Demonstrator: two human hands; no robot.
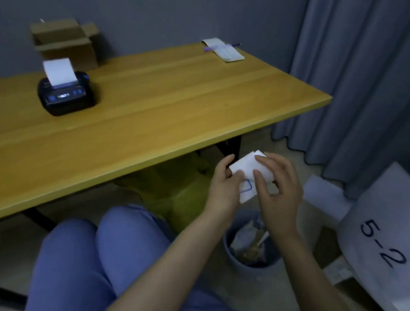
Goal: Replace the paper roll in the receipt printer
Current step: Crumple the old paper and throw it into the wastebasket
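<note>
1. The main risk, as I judged it, lay in the loose white paper held between both hands over the waste bin. It was crumpled and only lightly gripped, so a slack finger could have let it fall wide of the bin's rim onto the floor.
2. A second risk concerned the receipt printer itself. A strip of paper stood up out of its top slot. With both hands busy and far from it, nothing steadied that strip, and I could not tell whether the lid was fully latched. An unlatched lid would have caused a misfeed.
3. The left hand was pinching the near-left edge of the white paper, thumb on top and fingers curled beneath.
4. The right hand was pinching the paper's right side, its fingers pressed down over the sheet, which showed a blue outlined mark between the two hands.
5. The receipt printer sat on the bench towards its far left, well apart from both hands, which hung below the bench's near edge on the right of the scene.
6. A cardboard box stood just behind the printer against the wall. A pen lay across a paper slip at the bench's far right corner, also well away from the hands.
</note>
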